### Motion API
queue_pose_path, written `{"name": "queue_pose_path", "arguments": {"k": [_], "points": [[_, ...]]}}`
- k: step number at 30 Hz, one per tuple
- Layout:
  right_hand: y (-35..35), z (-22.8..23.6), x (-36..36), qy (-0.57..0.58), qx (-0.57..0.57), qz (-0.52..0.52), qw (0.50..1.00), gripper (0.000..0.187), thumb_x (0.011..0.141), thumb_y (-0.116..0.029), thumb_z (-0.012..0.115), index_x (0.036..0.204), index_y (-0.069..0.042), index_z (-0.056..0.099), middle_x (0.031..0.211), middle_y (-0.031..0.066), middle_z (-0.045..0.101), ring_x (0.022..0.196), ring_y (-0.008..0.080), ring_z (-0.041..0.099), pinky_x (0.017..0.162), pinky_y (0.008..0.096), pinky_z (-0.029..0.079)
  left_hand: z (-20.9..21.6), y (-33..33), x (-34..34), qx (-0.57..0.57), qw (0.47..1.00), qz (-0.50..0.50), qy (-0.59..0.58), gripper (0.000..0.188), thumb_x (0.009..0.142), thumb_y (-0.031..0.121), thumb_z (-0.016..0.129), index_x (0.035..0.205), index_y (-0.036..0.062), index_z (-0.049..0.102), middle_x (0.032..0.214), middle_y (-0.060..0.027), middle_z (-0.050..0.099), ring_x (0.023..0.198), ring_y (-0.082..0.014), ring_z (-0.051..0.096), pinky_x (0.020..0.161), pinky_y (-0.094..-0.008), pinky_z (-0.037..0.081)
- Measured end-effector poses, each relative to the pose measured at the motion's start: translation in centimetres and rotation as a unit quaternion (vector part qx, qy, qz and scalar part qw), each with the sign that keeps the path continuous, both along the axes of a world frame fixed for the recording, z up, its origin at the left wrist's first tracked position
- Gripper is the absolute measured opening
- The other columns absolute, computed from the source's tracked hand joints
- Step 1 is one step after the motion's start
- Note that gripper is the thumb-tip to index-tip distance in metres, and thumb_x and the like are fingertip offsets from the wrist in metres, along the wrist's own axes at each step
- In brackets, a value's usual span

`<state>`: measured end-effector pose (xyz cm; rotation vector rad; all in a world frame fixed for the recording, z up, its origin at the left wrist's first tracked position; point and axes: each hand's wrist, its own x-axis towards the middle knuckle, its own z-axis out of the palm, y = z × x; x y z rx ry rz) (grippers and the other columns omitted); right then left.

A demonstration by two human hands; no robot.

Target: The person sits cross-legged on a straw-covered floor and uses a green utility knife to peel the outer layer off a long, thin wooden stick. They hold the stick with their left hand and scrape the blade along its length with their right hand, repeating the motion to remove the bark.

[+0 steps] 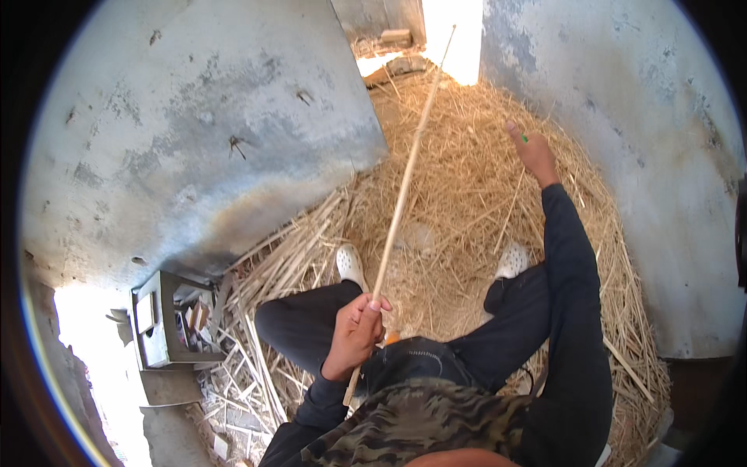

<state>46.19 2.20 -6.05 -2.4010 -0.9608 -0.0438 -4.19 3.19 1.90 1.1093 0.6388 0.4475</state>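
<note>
A long, thin, pale wooden stick (405, 187) slants from my lap up toward the bright opening, tapering at its far end. My left hand (356, 336) is closed around its lower part, with the thumb laid along it. Beside those fingers, a small orange thing (391, 338) shows at my lap, its kind unclear. Out to the right, over the straw, my right hand (537, 158) is raised with fingers curled and thumb stretched out, apart from the stick. A small green spot (524, 138) shows at its fingers; I cannot make out what it is.
Loose straw and shavings (467, 179) cover the floor around my legs. Split strips (299, 233) are heaped at the left. A small open cabinet (156, 323) with clutter stands by the left wall (210, 117). Another wall (622, 156) rises at the right.
</note>
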Motion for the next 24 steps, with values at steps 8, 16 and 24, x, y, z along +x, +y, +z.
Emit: {"name": "queue_pose_path", "arguments": {"k": [8,16,24], "points": [[-1.3,6.2,-19.1,-0.106,0.148,0.386,0.904,0.063,0.076,-0.074,0.057,0.055,-0.015,0.059,0.042,-0.0009,0.046,0.036,0.0135,0.044,0.037,0.0311,0.034,0.9,0.0,4.9,0.087,0.996,-0.027,0.016,0.025,0.103,0.023,0.043,0.103,0.0019,0.057,0.054,0.0091,0.035,0.046,0.0003,0.029,0.044,-0.0195,0.023],[0.1,7.0,-17.7,-0.118,0.171,0.252,0.945,0.073,0.075,-0.082,0.047,0.052,-0.014,0.057,0.039,0.0009,0.042,0.033,0.0154,0.045,0.034,0.0323,0.033,2.5,-0.6,5.3,0.141,0.988,-0.046,0.042,0.025,0.101,0.023,0.045,0.107,0.0014,0.055,0.057,0.0117,0.035,0.048,0.0016,0.028,0.045,-0.0184,0.02],[0.3,6.0,-20.7,-0.199,0.156,0.366,0.895,0.072,0.071,-0.084,0.05,0.049,-0.015,0.052,0.038,-0.0003,0.039,0.033,0.0157,0.044,0.034,0.0309,0.033,1.6,0.0,4.5,0.269,0.957,-0.004,0.109,0.022,0.101,0.021,0.046,0.103,0.0024,0.057,0.058,0.008,0.036,0.051,-0.0008,0.03,0.047,-0.0214,0.023]]}}
